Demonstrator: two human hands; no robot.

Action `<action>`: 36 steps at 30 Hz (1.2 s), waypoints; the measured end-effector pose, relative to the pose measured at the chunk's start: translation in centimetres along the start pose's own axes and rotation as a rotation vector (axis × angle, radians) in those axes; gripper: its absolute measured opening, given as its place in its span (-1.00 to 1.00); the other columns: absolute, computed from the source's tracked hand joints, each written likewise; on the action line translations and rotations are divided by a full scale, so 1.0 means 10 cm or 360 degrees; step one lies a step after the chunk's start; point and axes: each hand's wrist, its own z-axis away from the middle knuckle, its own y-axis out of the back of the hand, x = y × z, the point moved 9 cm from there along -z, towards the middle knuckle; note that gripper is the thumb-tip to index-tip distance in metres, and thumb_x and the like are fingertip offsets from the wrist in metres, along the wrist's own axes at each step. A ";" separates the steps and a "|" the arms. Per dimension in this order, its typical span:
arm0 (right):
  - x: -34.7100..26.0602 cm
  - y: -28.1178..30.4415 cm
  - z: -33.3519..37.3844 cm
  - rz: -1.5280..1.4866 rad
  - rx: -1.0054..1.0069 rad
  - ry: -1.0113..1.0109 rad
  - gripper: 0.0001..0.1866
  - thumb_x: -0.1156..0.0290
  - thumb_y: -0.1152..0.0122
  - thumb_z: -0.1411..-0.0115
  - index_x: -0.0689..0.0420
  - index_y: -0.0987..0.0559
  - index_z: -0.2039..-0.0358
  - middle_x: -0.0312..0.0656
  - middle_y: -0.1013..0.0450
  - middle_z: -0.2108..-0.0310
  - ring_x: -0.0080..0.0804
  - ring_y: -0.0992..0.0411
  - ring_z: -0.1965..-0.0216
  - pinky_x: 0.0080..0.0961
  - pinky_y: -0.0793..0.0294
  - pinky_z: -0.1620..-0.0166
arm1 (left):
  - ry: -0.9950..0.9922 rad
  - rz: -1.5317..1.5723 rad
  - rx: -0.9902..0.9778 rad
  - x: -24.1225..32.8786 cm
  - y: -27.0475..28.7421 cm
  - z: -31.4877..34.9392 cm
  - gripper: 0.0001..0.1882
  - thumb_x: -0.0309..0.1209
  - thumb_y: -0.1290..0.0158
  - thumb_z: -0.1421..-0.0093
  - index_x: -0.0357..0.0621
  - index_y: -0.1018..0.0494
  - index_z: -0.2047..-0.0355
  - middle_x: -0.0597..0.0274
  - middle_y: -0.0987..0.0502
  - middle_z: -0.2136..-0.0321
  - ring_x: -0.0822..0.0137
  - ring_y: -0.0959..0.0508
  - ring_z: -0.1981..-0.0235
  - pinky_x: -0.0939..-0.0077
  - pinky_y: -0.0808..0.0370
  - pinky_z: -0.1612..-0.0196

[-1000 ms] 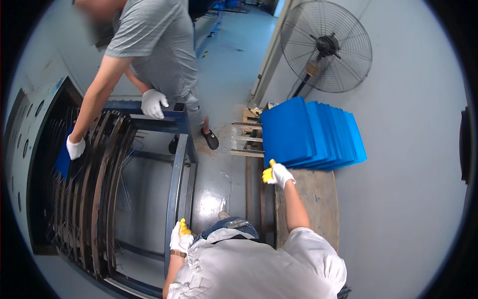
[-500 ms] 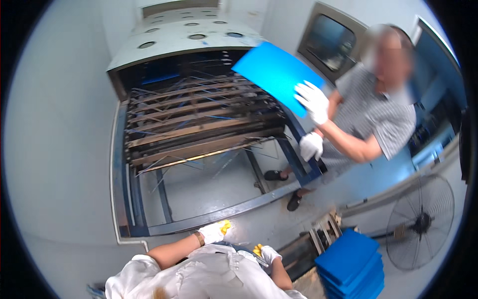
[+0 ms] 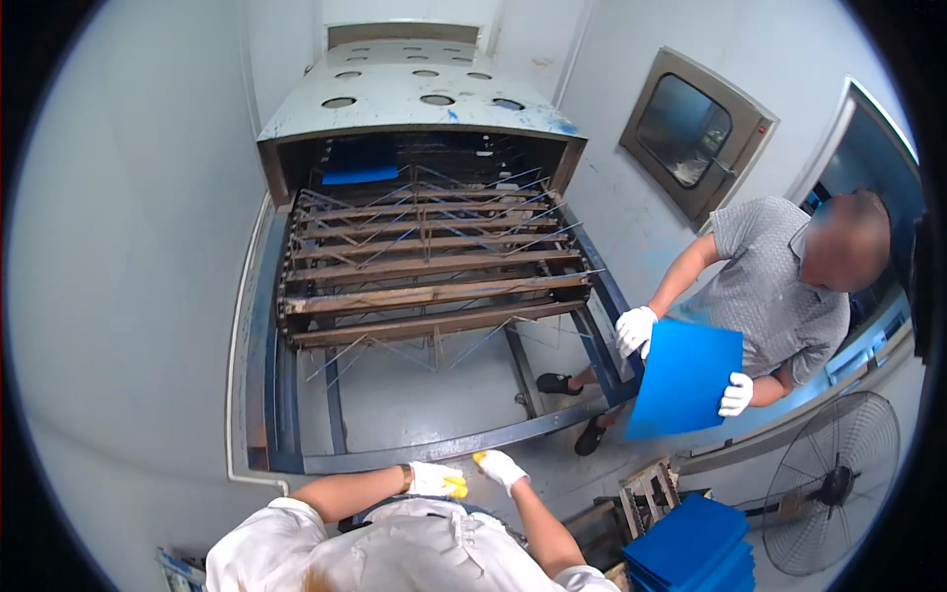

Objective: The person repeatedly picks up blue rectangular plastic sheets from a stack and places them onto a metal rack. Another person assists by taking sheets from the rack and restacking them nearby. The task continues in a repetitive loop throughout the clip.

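My left hand (image 3: 436, 481), in a white glove with yellow fingertips, is held in front of my white shirt, its fingers loosely extended and nothing seen in them. Close to its right is my right hand (image 3: 501, 471), gloved alike, fingers reaching toward the left one with a small gap between; no object shows in it. Both are just short of the front bar of a blue metal frame (image 3: 434, 449). To the right, a co-worker in white gloves holds a blue sheet (image 3: 688, 380) by its two sides.
Beyond the frame, a rack of brown crossbars with thin wires (image 3: 424, 266) leads into a pale oven-like housing (image 3: 395, 109). Just inside its mouth lies another blue panel (image 3: 360, 176). Stacked blue sheets (image 3: 691, 543) and a floor fan (image 3: 834, 483) stand at the lower right.
My right hand has risen leftward from my waist toward my left hand. The co-worker has brought the blue sheet down from beside the housing and now grips it with both hands. My view has shifted.
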 end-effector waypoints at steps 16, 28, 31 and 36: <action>-0.83 -0.51 -0.45 0.0268 -0.0287 0.0445 -0.67 0.17 0.12 -0.01 0.13 -0.54 0.48 -0.10 -0.45 0.49 -0.30 -0.35 0.51 -0.30 -0.29 0.38 | -0.0174 -0.1301 -0.0104 1.21 -0.69 -0.36 -0.70 -0.18 0.15 -0.08 -0.06 -0.35 0.25 0.22 -0.45 0.30 0.32 -0.43 0.24 0.47 -0.35 0.16; -0.82 0.34 -0.28 0.0281 0.0180 0.0307 -0.60 0.05 0.13 -0.01 0.08 -0.54 0.41 -0.15 -0.44 0.38 -0.23 -0.36 0.36 -0.17 -0.23 0.22 | -0.0768 -0.2579 0.0421 1.40 -0.35 -0.33 -0.66 -0.01 0.17 0.05 0.23 -0.37 0.28 0.43 -0.47 0.32 0.39 -0.43 0.26 0.46 -0.32 0.18; -1.21 1.04 -0.16 0.0352 0.0481 0.0288 -0.58 0.02 0.13 -0.01 0.07 -0.54 0.40 -0.17 -0.44 0.36 -0.21 -0.37 0.32 -0.14 -0.21 0.18 | -0.0456 -0.2551 0.0891 2.04 0.03 -0.37 -0.72 -0.02 0.03 0.18 0.09 -0.43 0.58 0.26 -0.47 0.56 0.20 -0.45 0.51 0.37 -0.35 0.46; -1.76 1.89 0.09 0.0562 0.0635 0.0087 -0.55 -0.03 0.13 -0.01 0.06 -0.54 0.37 -0.19 -0.44 0.31 -0.19 -0.37 0.26 -0.09 -0.18 0.12 | -0.0737 -0.2010 0.1232 2.45 0.77 -0.62 -0.82 -0.27 0.10 -0.01 -0.08 -0.41 0.49 0.15 -0.44 0.50 0.23 -0.41 0.45 0.40 -0.35 0.37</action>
